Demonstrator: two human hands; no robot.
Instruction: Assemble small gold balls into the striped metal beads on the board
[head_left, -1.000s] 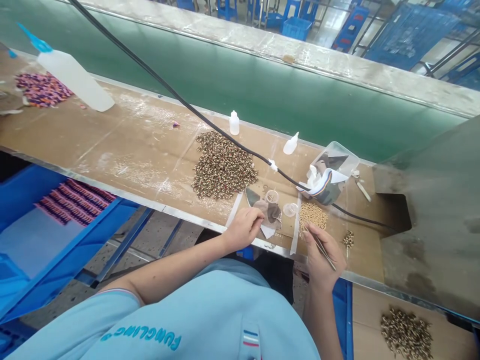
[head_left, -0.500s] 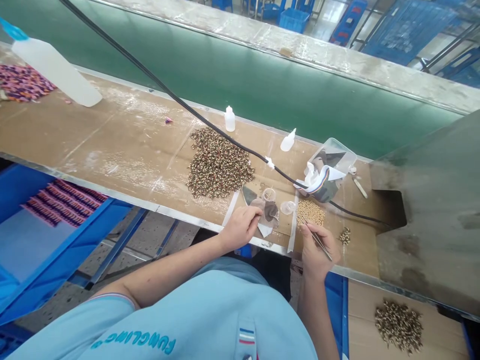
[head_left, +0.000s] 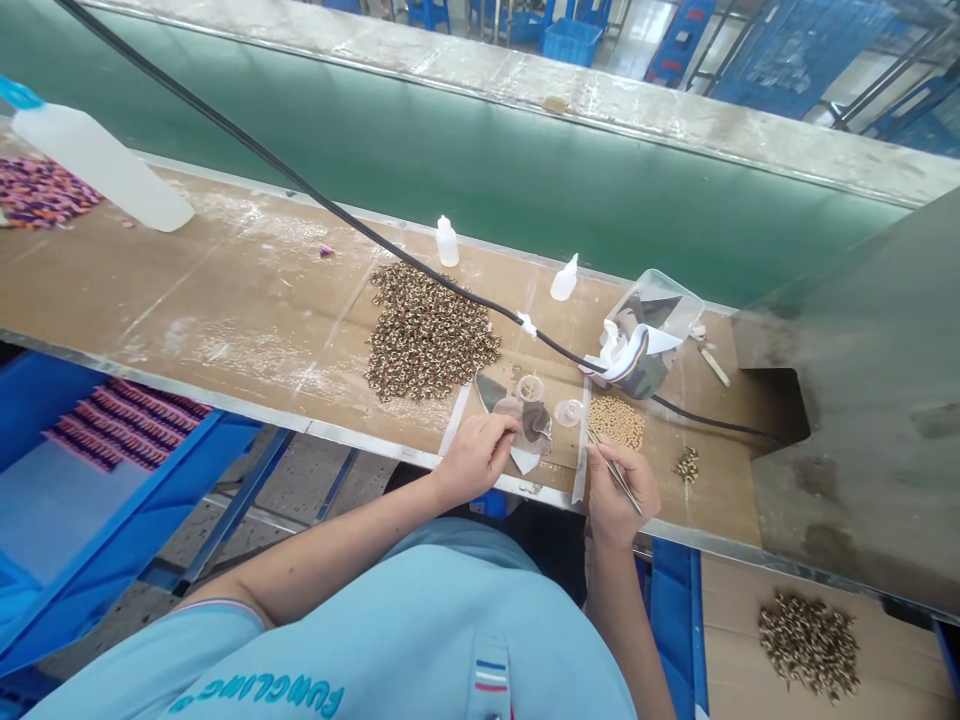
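Note:
My left hand point(head_left: 477, 456) is closed in a pinch at the left side of a crumpled grey-brown cloth point(head_left: 534, 424); whatever its fingertips hold is too small to make out. Tweezers point(head_left: 624, 486) are gripped in my right hand point(head_left: 619, 500), slanting up to the left. Their tips are by the left edge of a pile of small gold beads point(head_left: 618, 422); I cannot tell whether they hold one. Between the hands, behind the cloth, stand a small clear round cup point(head_left: 529, 388) and a shallow clear dish point(head_left: 568, 412).
A large heap of gold-and-dark small parts point(head_left: 429, 335) lies to the left. Two white dropper bottles point(head_left: 447, 243) stand along the back. A black cable point(head_left: 330, 205) crosses above the bench. At right are a clear plastic box point(head_left: 679, 300) and a metal housing point(head_left: 862, 420).
My right hand has moved slightly left with the tweezers, their tips going from over the beads to the pile's left edge. My left hand stays by the cloth. The view has shifted a little.

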